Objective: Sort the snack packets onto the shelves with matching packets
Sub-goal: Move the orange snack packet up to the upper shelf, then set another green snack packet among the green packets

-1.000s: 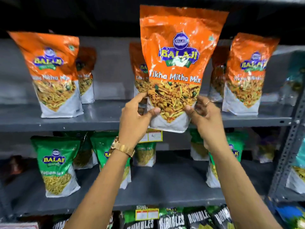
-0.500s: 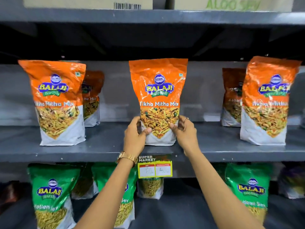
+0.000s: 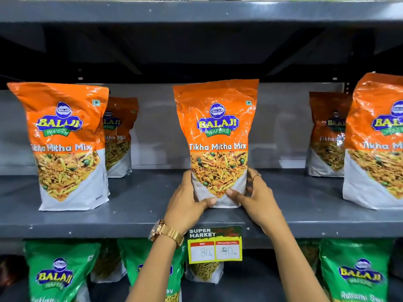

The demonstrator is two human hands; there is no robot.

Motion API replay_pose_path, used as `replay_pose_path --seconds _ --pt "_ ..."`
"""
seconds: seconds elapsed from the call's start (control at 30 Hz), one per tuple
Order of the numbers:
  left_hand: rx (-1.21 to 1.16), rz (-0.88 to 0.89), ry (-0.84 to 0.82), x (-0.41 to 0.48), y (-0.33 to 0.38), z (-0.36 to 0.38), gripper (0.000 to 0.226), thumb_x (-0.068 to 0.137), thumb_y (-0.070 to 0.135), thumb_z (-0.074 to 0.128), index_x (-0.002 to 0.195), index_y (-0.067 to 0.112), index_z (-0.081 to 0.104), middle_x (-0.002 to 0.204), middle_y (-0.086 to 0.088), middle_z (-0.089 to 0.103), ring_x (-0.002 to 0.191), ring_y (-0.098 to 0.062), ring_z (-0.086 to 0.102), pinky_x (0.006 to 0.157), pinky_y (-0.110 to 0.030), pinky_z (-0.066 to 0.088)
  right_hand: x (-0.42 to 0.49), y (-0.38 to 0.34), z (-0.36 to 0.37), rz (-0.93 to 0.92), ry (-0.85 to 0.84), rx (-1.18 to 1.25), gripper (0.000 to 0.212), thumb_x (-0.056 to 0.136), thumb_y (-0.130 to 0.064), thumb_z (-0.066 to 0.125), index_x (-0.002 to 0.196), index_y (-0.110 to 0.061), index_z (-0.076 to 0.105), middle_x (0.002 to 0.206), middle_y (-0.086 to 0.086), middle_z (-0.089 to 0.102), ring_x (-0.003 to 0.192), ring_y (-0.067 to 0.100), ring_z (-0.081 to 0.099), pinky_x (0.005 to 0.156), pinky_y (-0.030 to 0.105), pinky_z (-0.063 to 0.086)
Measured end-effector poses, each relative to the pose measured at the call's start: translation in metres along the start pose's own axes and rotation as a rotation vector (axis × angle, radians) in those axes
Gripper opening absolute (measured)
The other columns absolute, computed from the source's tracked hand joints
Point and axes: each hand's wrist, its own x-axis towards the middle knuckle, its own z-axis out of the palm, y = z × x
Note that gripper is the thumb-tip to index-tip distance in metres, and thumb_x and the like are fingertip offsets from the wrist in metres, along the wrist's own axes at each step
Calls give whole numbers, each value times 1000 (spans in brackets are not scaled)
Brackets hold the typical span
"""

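Note:
An orange Tikha Mitha Mix packet [image 3: 217,131] stands upright on the grey middle shelf [image 3: 135,214], near its front edge at the centre. My left hand [image 3: 185,205] grips its lower left corner and my right hand [image 3: 255,197] grips its lower right corner, thumbs on the white base. Matching orange packets stand on the same shelf: one at the left [image 3: 65,144] with another behind it [image 3: 118,136], and two at the right [image 3: 377,142], [image 3: 326,136].
Green Ratlami Sev packets [image 3: 56,273], [image 3: 357,273] fill the shelf below. A yellow price tag [image 3: 214,245] hangs from the middle shelf's front edge. A dark upper shelf [image 3: 196,12] spans overhead. Bare shelf surface lies on both sides of the held packet.
The packet came down from in front of the shelf and now rests on the shelf surface. Both hands slid lower around its base. The camera has moved closer.

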Motion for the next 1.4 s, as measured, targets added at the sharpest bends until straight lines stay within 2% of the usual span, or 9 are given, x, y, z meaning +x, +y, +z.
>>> replay_pose_path --seconds 0.33,0.5,0.7,0.83,1.0,1.07,1.2,1.3,1.4 --pt "135 26 35 -1 4 5 91 73 31 79 142 18 22 149 -8 44 132 -31 46 100 -40 45 -3 -7 0 15 -6 22 63 78 -23 75 131 -32 43 132 -5 60 121 17 58 103 42 48" --pt "-119 38 182 -9 12 -1 108 64 38 84 147 24 18 151 -7 40 136 -23 42 107 -32 36 -5 -17 -1 -43 23 -84 68 80 -33 71 139 -25 39 141 -3 54 129 16 49 105 36 42" --pt "-409 256 484 -51 5 -3 46 86 12 68 128 7 51 131 -6 58 127 -13 53 111 -33 42 -54 -32 21 -111 355 59 57 91 -40 56 139 -14 41 142 0 49 133 9 43 106 19 33" --pt "-285 339 623 -106 -36 10 31 88 7 62 119 7 55 121 -6 59 120 -27 57 106 -38 43 -120 -17 59 -324 569 150 27 95 -28 50 117 -13 57 115 -1 59 116 21 58 98 32 45" --pt "-326 -1 694 -159 -123 36 40 91 18 51 129 9 45 131 -8 50 126 -21 48 112 -41 38 -179 51 118 -53 258 194 12 93 -30 51 99 -28 61 96 1 66 91 18 64 83 35 51" --pt "-360 -223 674 -170 -161 39 56 86 35 52 136 14 37 137 -4 42 132 -20 41 117 -45 31 -189 87 146 186 116 178 15 91 -33 56 106 -30 59 107 3 66 101 19 64 90 39 51" --pt "-329 -567 358 -180 -223 36 115 64 77 59 149 14 15 149 3 21 141 -12 17 119 -34 17 -189 136 192 589 -146 117 62 87 -25 65 141 -8 40 144 15 48 132 33 47 108 46 40" --pt "-412 -576 165 -178 -244 33 80 89 13 62 149 11 9 148 1 25 134 -7 24 110 -27 34 -185 152 214 664 -240 150 82 85 -33 67 150 -14 22 155 11 33 142 30 35 114 46 33" --pt "-381 -555 135 -168 -259 31 69 86 -8 58 145 6 23 137 -2 41 124 -12 40 92 -15 47 -177 157 221 645 -235 337 77 81 -44 67 145 -20 33 149 4 44 135 17 46 107 32 44"
